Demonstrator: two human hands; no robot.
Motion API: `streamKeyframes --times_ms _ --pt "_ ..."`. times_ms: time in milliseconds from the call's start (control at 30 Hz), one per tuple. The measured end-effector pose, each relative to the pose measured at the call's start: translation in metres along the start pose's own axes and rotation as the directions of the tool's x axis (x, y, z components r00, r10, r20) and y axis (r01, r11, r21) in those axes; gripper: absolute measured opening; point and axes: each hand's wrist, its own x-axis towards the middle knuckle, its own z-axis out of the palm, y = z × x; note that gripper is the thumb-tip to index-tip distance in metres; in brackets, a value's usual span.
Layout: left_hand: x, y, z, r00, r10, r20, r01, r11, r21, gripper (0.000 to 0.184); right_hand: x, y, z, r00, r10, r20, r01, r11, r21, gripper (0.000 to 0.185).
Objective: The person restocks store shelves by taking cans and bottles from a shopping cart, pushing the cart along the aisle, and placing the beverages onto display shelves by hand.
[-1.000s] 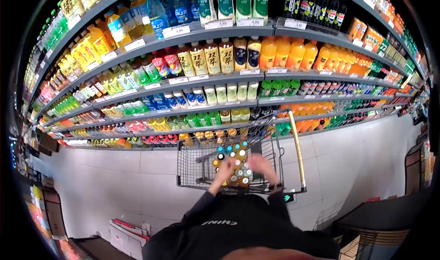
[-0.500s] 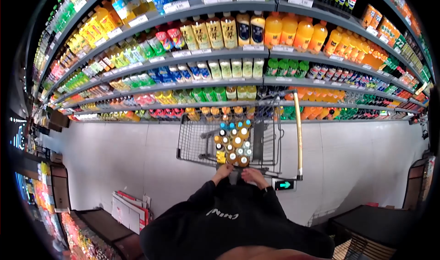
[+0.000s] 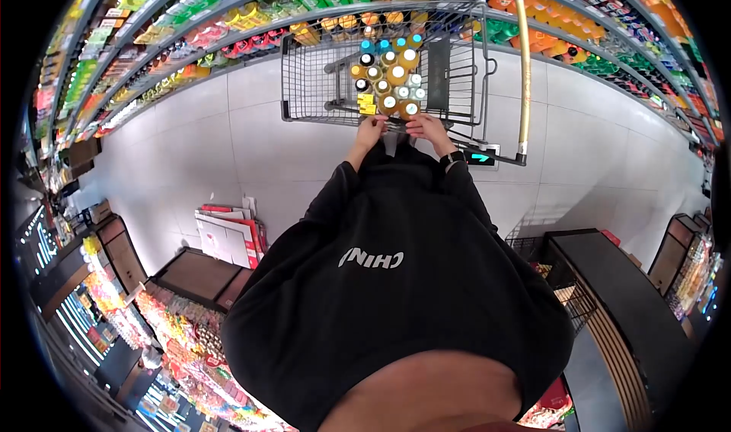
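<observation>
A shopping cart [image 3: 304,120] stands sideways in front of me with several bottles [image 3: 397,74] upright inside, some capped blue, others white or black. Small yellow packs [image 3: 367,104] sit at the near left of the bottles. My left hand [image 3: 371,130] is at the cart's near side, fingers curled and pressed together. Close to its right, my right hand [image 3: 430,129] has its fingers pinched by the same edge, with a dark watch [image 3: 452,158] on the wrist. Anything between the fingers is too small to make out.
Drink shelves [image 3: 221,28] curve along the far side behind the cart. The cart's yellow handle [image 3: 524,81] is on the right, near a green arrow sign [image 3: 481,157] on the floor. Flattened cardboard [image 3: 227,232] lies left; a dark display stand [image 3: 601,272] is right behind me.
The view has tilted down, so the cart and hands appear higher and more of my dark top shows. Both hands stay at the cart's near edge.
</observation>
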Motion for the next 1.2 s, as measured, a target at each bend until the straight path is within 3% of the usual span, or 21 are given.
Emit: streamKeyframes --times_ms 200,333,433,533,600,667,800,833,933,967,1033,1133,1200 --pt "0.010 -0.002 -0.016 0.993 -0.024 -0.118 0.025 1.000 0.005 0.021 0.026 -0.002 0.022 0.997 0.065 -0.030 -0.067 0.997 -0.045 0.031" --pt "0.034 0.001 -0.035 0.982 0.095 -0.162 -0.076 0.990 0.121 0.021 0.063 0.004 0.034 0.995 0.100 0.000 -0.100 0.991 -0.091 0.032" --pt "0.063 0.011 -0.051 0.950 0.132 -0.284 -0.079 0.979 0.190 0.020 0.099 0.009 0.041 0.994 0.108 -0.022 -0.109 0.991 -0.071 0.030" --pt "0.102 0.014 -0.069 0.909 0.205 -0.364 -0.113 0.959 0.259 0.021 0.134 0.005 0.053 0.999 0.005 -0.034 -0.009 0.995 -0.098 0.025" --pt "0.147 0.001 -0.082 0.859 0.279 -0.429 -0.177 0.949 0.261 0.021 0.163 0.010 0.060 0.971 -0.238 -0.036 0.229 0.960 -0.159 0.028" --pt "0.189 -0.001 -0.095 0.832 0.340 -0.438 -0.189 0.917 0.352 0.021 0.189 -0.004 0.076 0.887 -0.441 -0.139 0.342 0.829 -0.443 0.023" --pt "0.247 0.028 -0.105 0.891 0.225 -0.395 -0.063 0.921 0.383 0.030 0.219 -0.069 0.117 0.638 -0.733 -0.238 0.387 0.572 -0.723 0.024" --pt "0.260 0.038 -0.104 0.892 0.170 -0.418 -0.017 0.938 0.347 0.034 0.235 -0.073 0.121 0.587 -0.777 -0.229 0.433 0.540 -0.721 0.027" --pt "0.298 0.046 -0.098 0.880 0.252 -0.402 -0.040 0.884 0.466 0.034 0.266 -0.083 0.132 0.588 -0.780 -0.215 0.318 0.467 -0.825 0.043" --pt "0.309 0.043 -0.096 0.897 0.268 -0.353 -0.099 0.897 0.430 0.028 0.274 -0.082 0.135 0.630 -0.742 -0.231 0.278 0.493 -0.825 0.052" --pt "0.333 0.019 -0.095 0.945 0.284 -0.162 -0.117 0.758 0.642 0.031 0.295 -0.068 0.137 0.687 -0.680 -0.255 0.230 0.537 -0.812 0.052" --pt "0.358 -0.003 -0.098 0.948 0.309 0.070 -0.253 0.606 0.754 0.058 0.319 -0.062 0.138 0.746 -0.597 -0.294 0.184 0.609 -0.771 0.056" --pt "0.347 0.020 -0.093 0.947 0.309 0.089 -0.266 0.595 0.759 0.065 0.334 -0.058 0.136 0.738 -0.590 -0.328 0.181 0.641 -0.746 0.057"
